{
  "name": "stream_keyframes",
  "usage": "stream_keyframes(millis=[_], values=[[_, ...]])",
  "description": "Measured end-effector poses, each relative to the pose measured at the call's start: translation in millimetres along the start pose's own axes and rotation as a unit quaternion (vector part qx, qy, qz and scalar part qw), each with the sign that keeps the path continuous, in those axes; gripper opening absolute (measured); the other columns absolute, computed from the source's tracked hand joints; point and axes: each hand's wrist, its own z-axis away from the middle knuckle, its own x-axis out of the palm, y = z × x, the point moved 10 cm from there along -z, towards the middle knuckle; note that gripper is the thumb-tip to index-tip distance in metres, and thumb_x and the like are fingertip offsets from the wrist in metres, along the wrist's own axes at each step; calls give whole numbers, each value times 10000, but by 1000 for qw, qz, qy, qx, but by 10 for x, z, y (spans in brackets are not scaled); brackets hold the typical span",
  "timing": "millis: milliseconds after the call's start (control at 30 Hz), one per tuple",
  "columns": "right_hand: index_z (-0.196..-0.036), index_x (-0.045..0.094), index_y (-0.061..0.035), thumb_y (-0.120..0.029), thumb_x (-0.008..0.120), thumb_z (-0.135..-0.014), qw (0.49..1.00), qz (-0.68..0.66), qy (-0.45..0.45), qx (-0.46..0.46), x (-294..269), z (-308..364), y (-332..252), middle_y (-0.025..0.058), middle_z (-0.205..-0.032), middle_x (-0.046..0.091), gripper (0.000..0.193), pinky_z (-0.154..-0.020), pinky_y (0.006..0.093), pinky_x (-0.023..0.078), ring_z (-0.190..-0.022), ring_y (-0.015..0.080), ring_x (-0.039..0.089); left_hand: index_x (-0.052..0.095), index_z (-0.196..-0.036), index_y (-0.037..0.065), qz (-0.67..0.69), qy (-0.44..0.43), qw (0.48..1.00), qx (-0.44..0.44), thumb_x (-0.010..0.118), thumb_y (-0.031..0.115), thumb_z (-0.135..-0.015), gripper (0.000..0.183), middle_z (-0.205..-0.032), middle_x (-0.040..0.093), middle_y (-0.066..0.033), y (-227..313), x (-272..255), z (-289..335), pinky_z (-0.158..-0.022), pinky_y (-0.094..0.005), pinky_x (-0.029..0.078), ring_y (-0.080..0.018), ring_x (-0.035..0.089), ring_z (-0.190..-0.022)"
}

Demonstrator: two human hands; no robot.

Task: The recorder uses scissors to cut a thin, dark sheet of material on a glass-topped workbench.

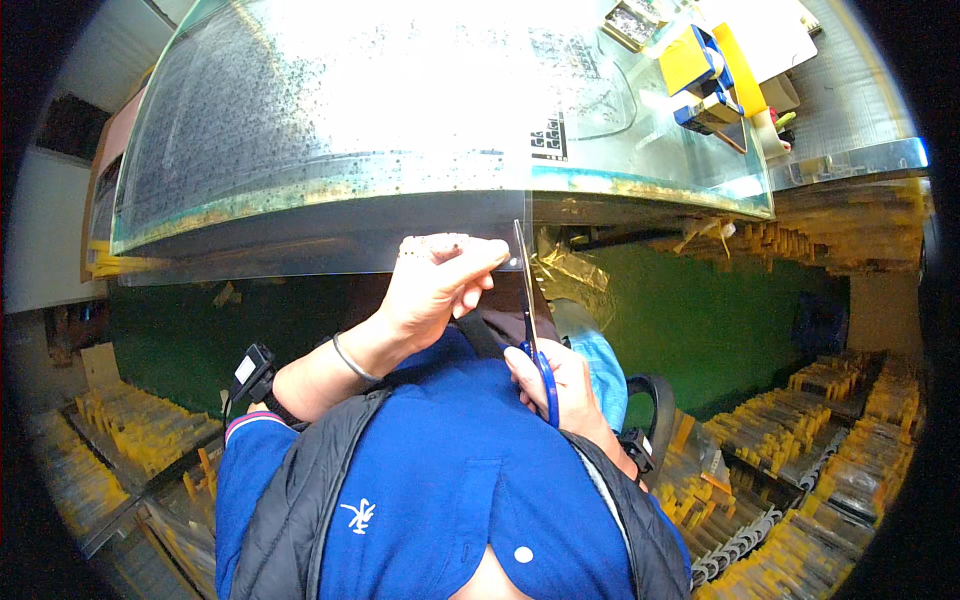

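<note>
Left hand (pixel 440 285) angles in, pinching the clear, flat plastic sheet (pixel 330 240) overhanging the glass counter's (pixel 655 190) near edge; right hand (pixel 575 385) grips blue-handled metal scissors (pixel 526 295), tips pointing far. Far right: a yellow-and-blue rectangular box (pixel 684 65), contents unclear.

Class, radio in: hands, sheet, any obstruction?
Left hand gripping clear sheet near its corner. Right hand on blue-handled scissors, blades at sheet's right edge. Left thumb close beside blades.
</note>
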Motion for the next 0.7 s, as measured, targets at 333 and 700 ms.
stream_keyframes(millis=[333, 700], values=[[-626, 505, 2, -209, 647, -785, 991, 26, 108, -80, -58, -44, -101, 87, -537, 453, 300, -459, 299, 351, -491, 122, 398, 637, -768, 41, -7, -24, 1000, 3, 636, 139, -797, 102, -585, 566, -14, -62, 121, 48, -333, -168, 279, -38, 440, -404], [-650, 514, 6, -213, 631, -795, 994, 19, 97, -54, -57, -45, -84, 96, -552, 468, 287, -478, 301, 365, -511, 130, 418, 628, -729, 45, 11, -44, 999, -18, 622, 140, -810, 125, -575, 557, -10, -141, 198, 123, -346, -175, 285, -38, 430, -401]])
